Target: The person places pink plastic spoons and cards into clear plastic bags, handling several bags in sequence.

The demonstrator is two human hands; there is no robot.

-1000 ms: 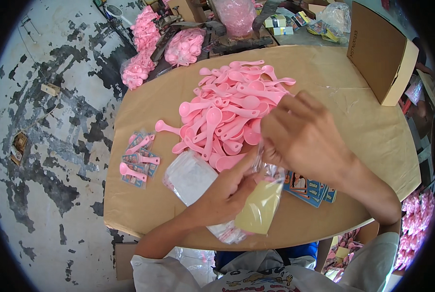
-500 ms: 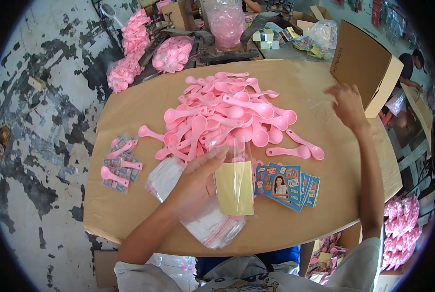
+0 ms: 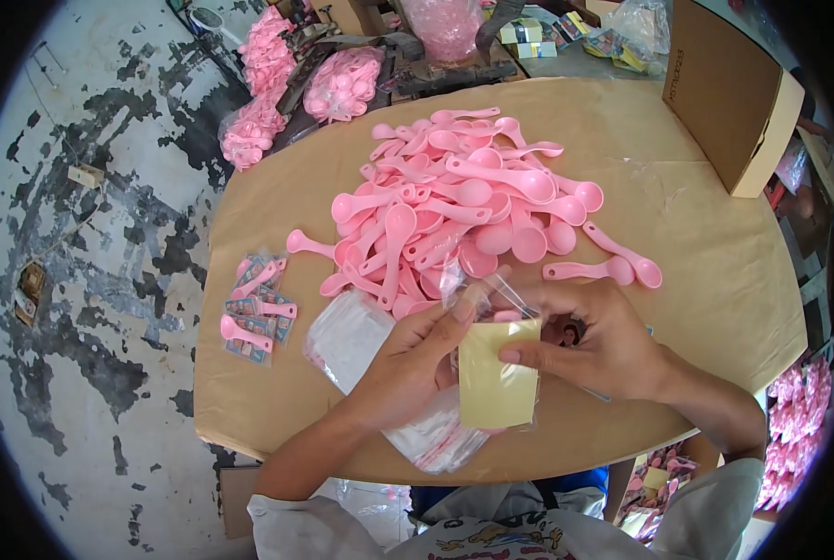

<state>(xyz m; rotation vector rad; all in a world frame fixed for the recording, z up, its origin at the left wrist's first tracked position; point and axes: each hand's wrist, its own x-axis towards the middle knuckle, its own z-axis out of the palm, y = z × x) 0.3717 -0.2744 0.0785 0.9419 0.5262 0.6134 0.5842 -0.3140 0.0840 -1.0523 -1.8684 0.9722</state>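
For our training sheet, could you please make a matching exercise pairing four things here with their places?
1. Loose pink spoon heap
2. Large cardboard box
3. Clear bag with yellow card
4. Small spoon packets

A. Between left hand and right hand
B. Left side of the table
C. Table's far right
D. Table's middle

Pairs: 1-D, 2-C, 3-A, 4-B

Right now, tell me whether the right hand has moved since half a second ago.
Yes: the right hand has moved left and nearer, away from the cardboard box.
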